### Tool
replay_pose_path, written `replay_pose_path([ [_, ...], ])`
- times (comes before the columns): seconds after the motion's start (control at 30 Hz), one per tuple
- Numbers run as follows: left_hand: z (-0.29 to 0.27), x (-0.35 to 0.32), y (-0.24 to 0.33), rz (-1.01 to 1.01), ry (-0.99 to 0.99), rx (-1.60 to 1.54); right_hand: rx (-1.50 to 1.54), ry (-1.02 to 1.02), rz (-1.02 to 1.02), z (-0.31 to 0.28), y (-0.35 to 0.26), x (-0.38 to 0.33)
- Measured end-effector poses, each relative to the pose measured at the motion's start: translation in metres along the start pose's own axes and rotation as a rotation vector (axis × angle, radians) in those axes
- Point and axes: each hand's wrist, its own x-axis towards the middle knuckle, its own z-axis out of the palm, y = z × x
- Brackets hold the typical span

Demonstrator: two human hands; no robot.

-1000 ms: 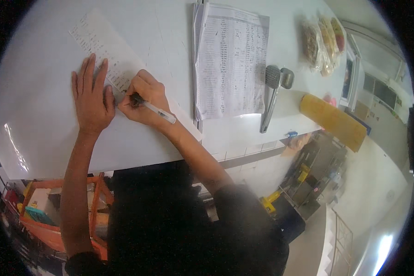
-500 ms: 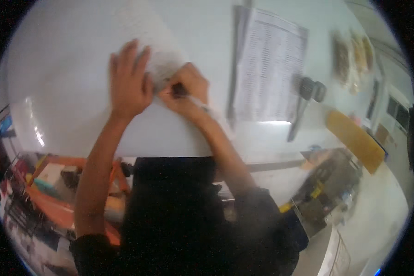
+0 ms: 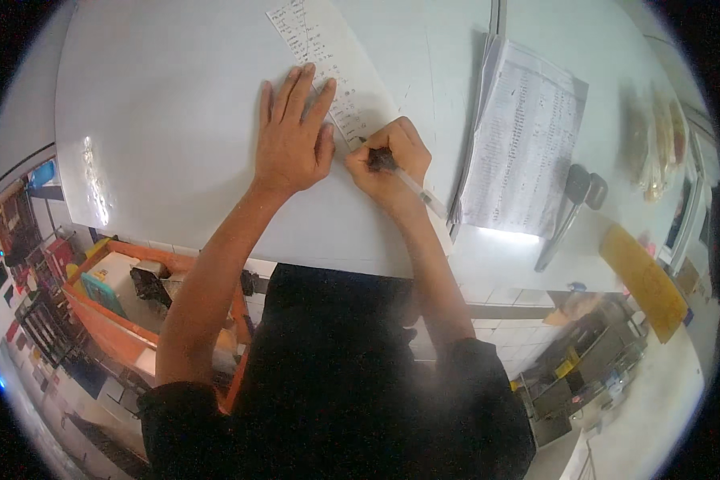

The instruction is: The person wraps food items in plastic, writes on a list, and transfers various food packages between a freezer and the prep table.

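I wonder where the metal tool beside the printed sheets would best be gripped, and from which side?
The metal tool is probably best gripped by its slim handle, coming from the near edge of the table: the handle points that way, while the wider head lies at the far end.

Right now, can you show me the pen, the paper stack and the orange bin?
Pen (image 3: pixel 418 190), head view: its clear barrel.
Paper stack (image 3: pixel 524 138), head view: middle of the top sheet.
Orange bin (image 3: pixel 102 324), head view: its outer wall.
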Motion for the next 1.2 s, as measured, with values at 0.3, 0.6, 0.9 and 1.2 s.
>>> replay_pose_path([
  [0.3, -0.0007, -0.0023, -0.0020, -0.002, 0.008, -0.005, 0.022, 0.022, -0.005, 0.0004, -0.0068, 0.0012],
  [0.6, 0.0002, 0.0005, -0.0002, -0.009, 0.000, -0.012, 0.063, 0.061, 0.012, -0.0005, -0.0024, -0.0003],
  [0.9, -0.0012, -0.0033, -0.0031, -0.016, -0.004, -0.011, 0.030, 0.043, 0.008, 0.0016, -0.0065, 0.0000],
  [1.2, -0.0031, -0.0008, -0.0004, -0.016, 0.000, -0.027, 0.032, 0.047, 0.047, -0.0015, -0.0094, 0.0004],
])
